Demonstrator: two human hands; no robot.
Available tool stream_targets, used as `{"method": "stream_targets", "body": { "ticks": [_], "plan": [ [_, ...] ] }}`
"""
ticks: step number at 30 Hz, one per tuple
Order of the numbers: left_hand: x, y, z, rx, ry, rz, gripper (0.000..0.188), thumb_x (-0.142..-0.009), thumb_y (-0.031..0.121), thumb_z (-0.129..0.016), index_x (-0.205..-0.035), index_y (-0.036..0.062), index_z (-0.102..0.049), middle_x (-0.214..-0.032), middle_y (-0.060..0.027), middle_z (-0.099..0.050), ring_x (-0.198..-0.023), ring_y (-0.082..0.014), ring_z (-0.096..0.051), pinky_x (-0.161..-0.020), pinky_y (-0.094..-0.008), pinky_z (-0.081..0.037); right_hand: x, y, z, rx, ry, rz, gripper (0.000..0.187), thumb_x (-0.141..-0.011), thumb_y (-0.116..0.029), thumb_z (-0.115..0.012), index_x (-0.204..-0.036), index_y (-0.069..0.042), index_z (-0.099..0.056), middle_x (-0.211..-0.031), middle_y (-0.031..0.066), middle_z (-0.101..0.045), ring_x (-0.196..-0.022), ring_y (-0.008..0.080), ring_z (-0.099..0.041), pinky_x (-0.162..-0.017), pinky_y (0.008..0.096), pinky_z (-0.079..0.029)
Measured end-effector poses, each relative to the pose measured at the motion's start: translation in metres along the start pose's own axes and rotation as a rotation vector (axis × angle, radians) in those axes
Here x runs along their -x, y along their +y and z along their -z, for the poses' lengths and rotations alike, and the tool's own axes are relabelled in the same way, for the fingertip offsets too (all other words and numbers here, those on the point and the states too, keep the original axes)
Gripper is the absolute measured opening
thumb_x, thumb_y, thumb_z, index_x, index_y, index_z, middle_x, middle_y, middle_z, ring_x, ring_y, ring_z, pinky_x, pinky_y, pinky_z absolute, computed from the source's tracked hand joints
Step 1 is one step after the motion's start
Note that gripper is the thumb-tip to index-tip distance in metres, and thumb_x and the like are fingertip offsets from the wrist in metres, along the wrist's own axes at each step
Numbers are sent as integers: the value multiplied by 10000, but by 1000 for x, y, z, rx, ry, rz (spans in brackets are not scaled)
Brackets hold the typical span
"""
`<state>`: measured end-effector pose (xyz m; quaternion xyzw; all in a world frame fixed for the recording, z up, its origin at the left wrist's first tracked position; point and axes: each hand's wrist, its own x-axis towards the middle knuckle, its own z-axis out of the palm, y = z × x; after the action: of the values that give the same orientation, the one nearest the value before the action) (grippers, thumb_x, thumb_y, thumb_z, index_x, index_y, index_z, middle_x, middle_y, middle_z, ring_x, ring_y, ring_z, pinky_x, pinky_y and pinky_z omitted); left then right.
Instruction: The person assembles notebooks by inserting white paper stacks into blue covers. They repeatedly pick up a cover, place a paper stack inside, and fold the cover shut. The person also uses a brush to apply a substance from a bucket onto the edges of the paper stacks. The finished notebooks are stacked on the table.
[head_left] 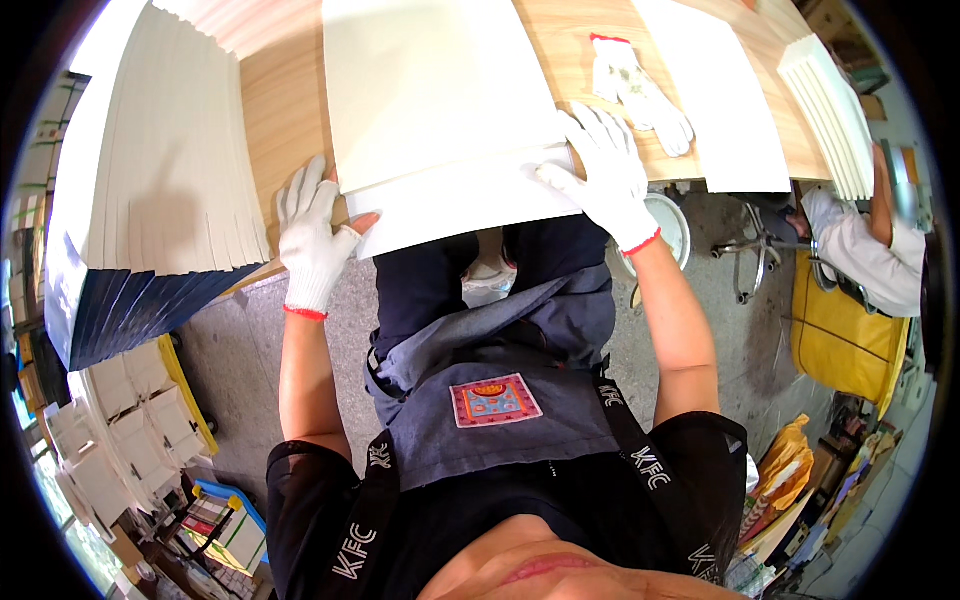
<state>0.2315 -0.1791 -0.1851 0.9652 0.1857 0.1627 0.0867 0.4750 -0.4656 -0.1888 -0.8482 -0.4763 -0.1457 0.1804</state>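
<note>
In front of me on the wooden table lie two large white sheets. The upper sheet (430,90) overlaps the lower sheet (465,195), whose near edge juts past the table's edge above my lap. My left hand (313,235), in a white knit glove with a red cuff, rests at the lower sheet's left edge, fingers stretched out and the bare thumb tip by the corner. Gloved likewise, my right hand (608,178) lies with spread fingers at the right edge, thumb over the sheet. Neither hand is closed around anything.
A tall stack of white boards or sheets (170,160) with dark blue undersides stands at the left. Spare gloves (638,92), another white sheet (720,100) and a smaller stack (825,115) are on the right. A round white bucket (668,230) stands below; a co-worker's sleeve (870,250) shows far right.
</note>
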Motion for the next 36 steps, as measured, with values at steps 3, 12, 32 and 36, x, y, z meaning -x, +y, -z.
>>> {"method": "stream_targets", "body": {
  "ticks": [3,12,32,36],
  "plan": [
    [0,3,0,78,25,50,686,-700,387,-815,-1247,32,-601,-1407,-194,-501,-1333,-360,-414,-1120,-469,-279,-1,-3,0,-42,15,-29,762,-802,-588,-668,-1342,-65,-545,-1344,192,-546,-1284,370,-466,-1107,512,-304],
    [1,5,6,4,6,-5,679,-692,326,-829,-1300,138,-593,-1416,-170,-491,-1327,-372,-417,-1087,-467,-350,-1,-6,5,0,-44,-13,640,-816,-513,-684,-1305,-112,-586,-1373,177,-531,-1294,367,-450,-1106,481,-310],
    [-13,77,49,-171,-246,-294,621,-670,109,-758,-1251,213,-566,-1304,-30,-566,-1085,-284,-594,-836,-388,-537,-37,-3,28,-274,-87,72,442,-918,-428,-589,-1205,-96,-645,-1159,108,-657,-1068,284,-607,-934,378,-467],
    [-46,61,47,-110,-321,-311,406,-769,151,-676,-1173,179,-648,-1214,-52,-633,-932,-241,-661,-775,-364,-546,-99,-21,43,-260,-632,-8,486,-907,-516,-585,-1170,-118,-681,-1019,121,-706,-937,295,-651,-848,373,-506]
  ]
}}
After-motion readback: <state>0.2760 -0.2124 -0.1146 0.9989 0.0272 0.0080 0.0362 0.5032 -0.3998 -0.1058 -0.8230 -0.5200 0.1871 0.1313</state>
